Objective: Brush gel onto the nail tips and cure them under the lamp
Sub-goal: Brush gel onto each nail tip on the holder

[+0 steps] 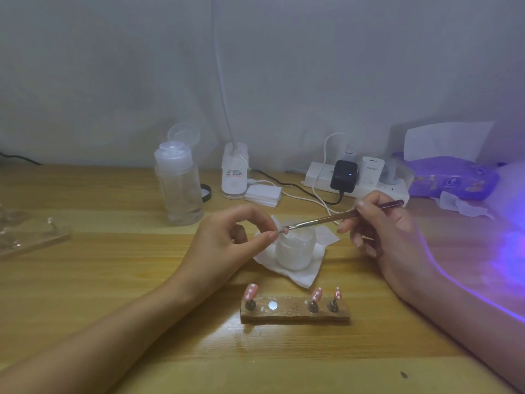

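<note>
- A wooden block (295,315) lies nearest on the table (113,280). Three pink dotted tips (316,294) stand upright on pegs in it, one at its left end and two at its right, with a bare silver disc (272,305) between them.
- Just behind the block, a white jar (295,251) sits on a tissue (301,275).
- The left hand (227,240) hovers by the jar's left rim. Its thumb and forefinger pinch the small held tip (281,231), and the other fingers are curled in.
- The right hand (380,231) grips a brush (335,217) between thumb and fingers. The bristle end meets the held tip above the jar.
- Purple light falls across the right forearm and the table's right side. The lamp (514,189) shows only as a pale shape at the right edge.
- Farther back are a glass tray (28,237) at far left, a clear bottle (179,189), a white desk light (234,172), a power strip (315,177) with plugs, and a purple packet (451,177) by the wall.
</note>
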